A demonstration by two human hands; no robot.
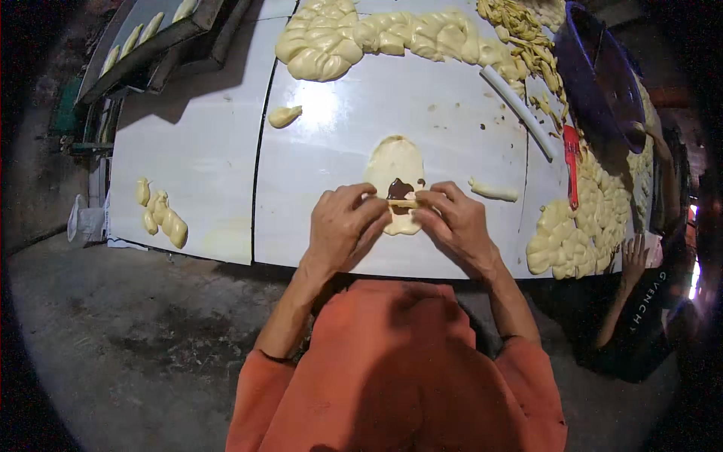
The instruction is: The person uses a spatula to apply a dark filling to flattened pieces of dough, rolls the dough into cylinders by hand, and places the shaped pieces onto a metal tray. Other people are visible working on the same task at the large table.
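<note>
A flattened oval of dough point(393, 157) lies on the white tabletop in front of me, with dark brown filling point(399, 189) on its middle. Across the filling runs a pale yellow strip point(403, 203); I cannot tell whether it is a separate piece or a fold of the dough. My left hand point(345, 224) pinches its left end between bent fingers. The other end is in the fingertips of my right hand point(456, 224). A small dark smear sits by the right fingers. Right of that hand lies a pale rolled dough piece point(493, 190).
Dough balls crowd the table's far side point(324, 45) and right end point(584, 218), near yellow strips point(523, 45), a white rod point(520, 113), a red brush point(572, 166) and a purple tub point(602, 79). Loose dough pieces point(162, 215) lie left. Trays point(151, 53) stand far left; another person's hand point(635, 255) shows right.
</note>
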